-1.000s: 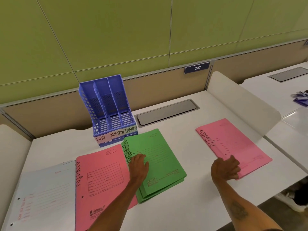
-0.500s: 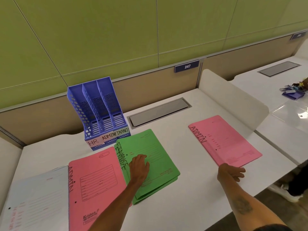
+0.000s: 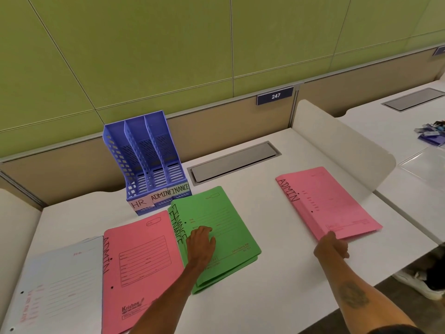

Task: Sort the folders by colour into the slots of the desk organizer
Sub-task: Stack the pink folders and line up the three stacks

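Green FINANCE folders (image 3: 221, 227) under flat left hand (image 3: 201, 244); pink ADMIN folder (image 3: 337, 201) at right hand (image 3: 331, 248), grip unclear.

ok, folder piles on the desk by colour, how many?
Pink: 2, left pink pile and right pink pile
Green: 1, green pile
Pale blue: 1, pale blue pile
Total: 4 piles; folders per pile cannot be counted.

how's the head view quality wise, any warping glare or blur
Head view: wide-angle warp, the wall seams fan outward toward the top; light is even, shadows soft, no glare on the green folders; organizer labels read sharp, but fine print on the right pink folder is soft, and the items at far right are blurred.
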{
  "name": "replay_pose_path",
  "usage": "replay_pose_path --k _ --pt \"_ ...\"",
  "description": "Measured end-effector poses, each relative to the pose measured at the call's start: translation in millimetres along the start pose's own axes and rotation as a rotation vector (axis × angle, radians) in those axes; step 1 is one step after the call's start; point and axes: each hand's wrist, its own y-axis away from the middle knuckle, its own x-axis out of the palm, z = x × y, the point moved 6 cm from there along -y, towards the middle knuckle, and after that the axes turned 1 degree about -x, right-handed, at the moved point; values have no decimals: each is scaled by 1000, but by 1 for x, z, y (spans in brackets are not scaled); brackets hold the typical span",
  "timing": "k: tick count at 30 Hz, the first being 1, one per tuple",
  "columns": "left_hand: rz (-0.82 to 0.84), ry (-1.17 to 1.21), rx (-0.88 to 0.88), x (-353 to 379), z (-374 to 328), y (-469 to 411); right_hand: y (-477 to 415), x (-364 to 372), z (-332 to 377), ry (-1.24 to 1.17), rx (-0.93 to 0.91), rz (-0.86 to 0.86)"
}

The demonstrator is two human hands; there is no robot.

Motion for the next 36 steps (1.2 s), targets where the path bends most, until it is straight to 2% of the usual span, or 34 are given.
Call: replay_pose_path --k 3,6,11,16,24,27,31,36 --pt "1 -2 4 1 -3 1 12 3 12 329 -100 83" --pt "-2 2 6 1 -4 1 11 9 17 432 -104 141" --pt "-2 4 4 3 -4 0 6 16 6 244 61 290" --pt "-8 22 -3 2 -3 -1 17 32 -11 89 213 602" --pt "5 109 -29 -1 1 -4 33 46 -33 135 254 733" --pt "26 274 -41 -1 -1 -7 47 47 -48 170 277 811" --pt "41 636 -115 -8 -7 -12 71 47 -72 241 320 946" --pt "180 1113 -228 -16 -18 -21 105 45 -107 360 389 1138"
